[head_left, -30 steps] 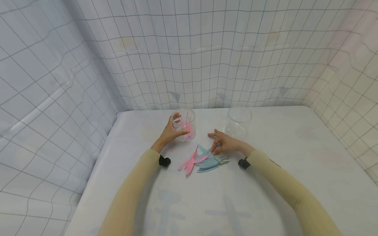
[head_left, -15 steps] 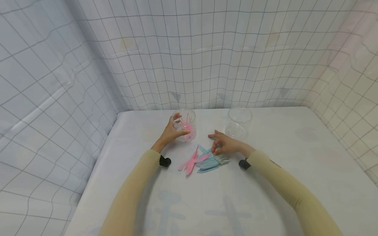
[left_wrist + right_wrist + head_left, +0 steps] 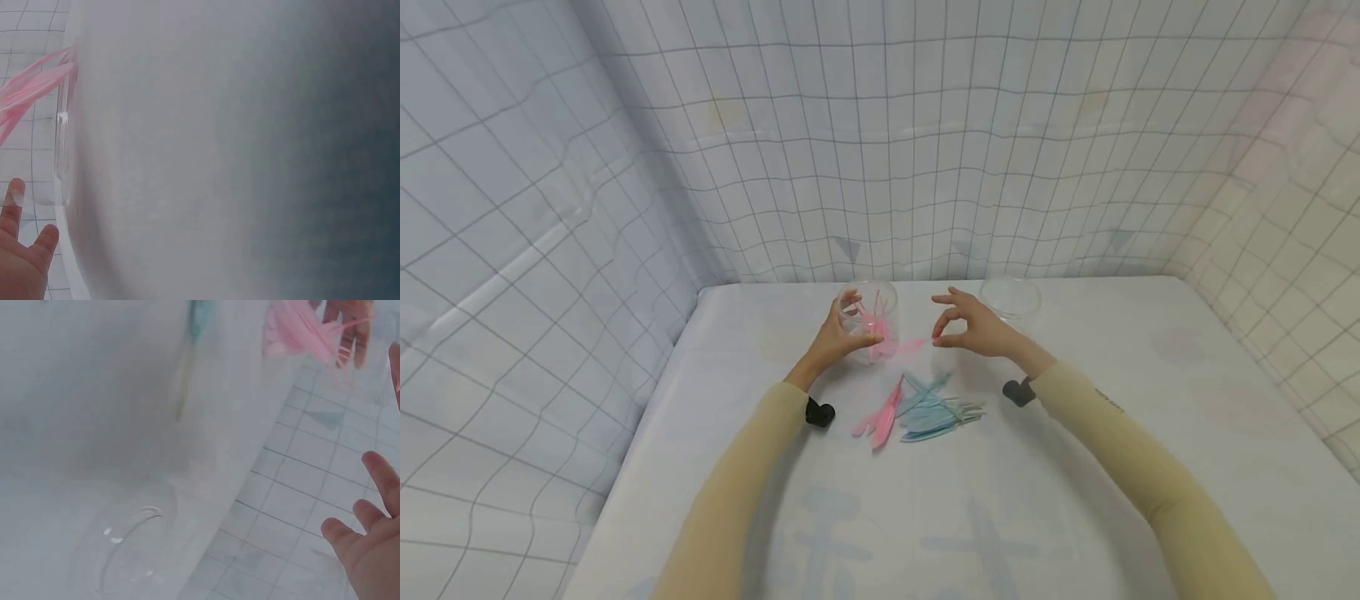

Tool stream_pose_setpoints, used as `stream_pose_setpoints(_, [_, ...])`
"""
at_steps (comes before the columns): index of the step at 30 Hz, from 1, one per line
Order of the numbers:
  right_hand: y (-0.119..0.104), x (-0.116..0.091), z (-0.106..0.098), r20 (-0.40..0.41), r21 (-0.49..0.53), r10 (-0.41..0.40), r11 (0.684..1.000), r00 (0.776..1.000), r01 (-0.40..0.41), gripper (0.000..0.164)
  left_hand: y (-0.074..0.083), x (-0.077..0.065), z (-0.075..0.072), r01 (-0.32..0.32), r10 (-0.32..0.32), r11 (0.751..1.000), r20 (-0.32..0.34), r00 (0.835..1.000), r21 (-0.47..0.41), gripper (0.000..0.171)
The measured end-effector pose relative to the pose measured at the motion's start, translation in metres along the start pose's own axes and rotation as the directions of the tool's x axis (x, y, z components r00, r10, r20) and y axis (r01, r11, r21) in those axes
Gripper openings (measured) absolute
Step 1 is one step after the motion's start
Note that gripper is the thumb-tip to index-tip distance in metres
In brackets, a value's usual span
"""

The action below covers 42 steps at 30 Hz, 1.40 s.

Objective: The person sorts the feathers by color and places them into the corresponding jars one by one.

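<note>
In the head view my left hand (image 3: pixel 832 337) grips a clear round jar (image 3: pixel 892 313) with several pink feathers (image 3: pixel 880 330) standing in it. My right hand (image 3: pixel 981 329) pinches one pink feather (image 3: pixel 914 343) by its quill between thumb and index finger, just right of that jar, its vane pointing left. Below the hands, a few pink feathers (image 3: pixel 886 419) lie on the table beside a pile of blue feathers (image 3: pixel 934 414). From the left wrist, feathers (image 3: pixel 31 87) show at the left edge, above part of my hand (image 3: pixel 22 262).
A second clear jar (image 3: pixel 1011 293) stands behind my right hand and is partly hidden by it; the right wrist view shows this jar (image 3: pixel 131 550) too. Gridded cloth walls (image 3: pixel 887 167) rise behind and beside the white table (image 3: pixel 880 533).
My right hand has taken a pink feather from the top of the blue pile and lifted it up and away toward the left jar. My left hand stays on its jar.
</note>
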State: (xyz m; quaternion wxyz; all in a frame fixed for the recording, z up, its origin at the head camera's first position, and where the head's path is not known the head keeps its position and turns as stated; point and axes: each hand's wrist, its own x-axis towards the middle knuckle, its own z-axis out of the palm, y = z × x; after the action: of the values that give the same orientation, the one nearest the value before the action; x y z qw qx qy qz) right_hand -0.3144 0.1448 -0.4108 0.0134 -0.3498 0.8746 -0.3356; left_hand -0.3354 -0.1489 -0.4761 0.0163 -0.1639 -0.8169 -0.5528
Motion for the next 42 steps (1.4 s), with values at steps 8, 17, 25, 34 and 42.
stream_pose_setpoints(8, [-0.03, 0.034, -0.023, -0.189, -0.145, -0.013, 0.989, 0.982, -0.014, 0.008, -0.001, -0.002, 0.002, 0.025, -0.025, 1.0, -0.003, 1.0, -0.009, 0.095])
stream_pose_setpoints(17, [-0.055, 0.064, -0.022, -0.19, -0.539, -0.113, 0.843, 0.975, -0.007, 0.005, -0.003, -0.002, 0.004, 0.022, -0.022, 0.999, 0.007, 1.0, -0.027, 0.095])
stream_pose_setpoints(25, [-0.052, 0.068, -0.007, -0.183, -0.398, -0.038, 0.916, 0.982, -0.038, 0.011, -0.002, 0.001, 0.003, 0.02, -0.02, 1.0, 0.014, 1.0, -0.008, 0.097])
stream_pose_setpoints(34, [-0.012, 0.044, 0.026, -0.129, -0.07, 0.088, 0.993, 0.988, -0.097, 0.01, 0.027, -0.008, -0.006, 0.004, -0.003, 1.0, 0.043, 0.999, -0.023, 0.095])
stream_pose_setpoints(42, [0.004, 0.032, 0.061, 0.164, -0.074, 0.073, 0.995, 0.984, -0.061, 0.013, 0.032, -0.012, -0.008, 0.001, -0.001, 1.0, 0.044, 0.999, -0.009, 0.093])
